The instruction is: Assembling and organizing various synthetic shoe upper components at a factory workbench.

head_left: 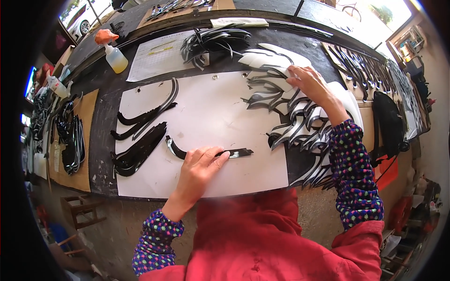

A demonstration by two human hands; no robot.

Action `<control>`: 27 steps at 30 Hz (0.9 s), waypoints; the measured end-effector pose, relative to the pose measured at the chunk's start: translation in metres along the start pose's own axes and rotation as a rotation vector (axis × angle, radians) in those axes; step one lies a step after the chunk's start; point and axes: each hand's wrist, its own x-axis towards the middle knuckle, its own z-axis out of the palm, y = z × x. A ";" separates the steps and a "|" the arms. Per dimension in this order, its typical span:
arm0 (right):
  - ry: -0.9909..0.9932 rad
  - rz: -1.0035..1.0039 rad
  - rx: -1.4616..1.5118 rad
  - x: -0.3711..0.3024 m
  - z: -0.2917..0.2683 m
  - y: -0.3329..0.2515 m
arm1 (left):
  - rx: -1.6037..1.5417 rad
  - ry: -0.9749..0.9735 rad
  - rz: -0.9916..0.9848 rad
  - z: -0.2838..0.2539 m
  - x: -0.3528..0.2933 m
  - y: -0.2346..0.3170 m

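My left hand [199, 165] presses a curved black strip [241, 152] onto a white sheet [140, 185], its fingers together over the strip's middle. The strip's hooked end sticks out to the left of the hand and its straight end to the right. At the upper right, my right hand [309, 84] has its fingers closed at the edge of a pile of curved white pieces with black edging [297, 124]; the fingertips partly hide the piece they pinch. More curved black strips [140, 150] lie in two bunches on the left of the sheet.
A spray bottle [116, 60] with an orange top stands at the far left. A bundle of black strips [213, 42] lies by a gridded paper [143, 63]. Cardboard [89, 136] with black parts is at the left; another board [358, 93] with strips is at the right.
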 end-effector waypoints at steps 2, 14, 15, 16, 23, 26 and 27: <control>0.110 -0.113 -0.077 0.002 -0.005 0.003 | 0.001 -0.007 0.008 -0.001 0.001 0.000; 0.789 -0.324 -0.142 -0.001 -0.182 0.058 | 0.106 -0.022 0.063 -0.009 -0.006 -0.006; 0.703 -0.553 -0.517 -0.020 -0.201 0.041 | 0.093 -0.029 0.045 -0.010 -0.006 -0.007; 0.687 -0.556 -0.511 -0.038 -0.206 0.031 | 0.103 -0.017 0.065 -0.010 -0.006 -0.010; -0.633 -0.132 0.599 -0.075 -0.093 -0.090 | 0.043 -0.012 0.075 -0.004 -0.008 -0.011; -0.572 -0.273 0.595 -0.085 -0.025 -0.112 | 0.022 -0.019 0.121 -0.002 -0.002 -0.009; -0.541 -0.234 0.531 -0.088 -0.016 -0.118 | 0.052 -0.034 0.167 -0.002 0.000 -0.010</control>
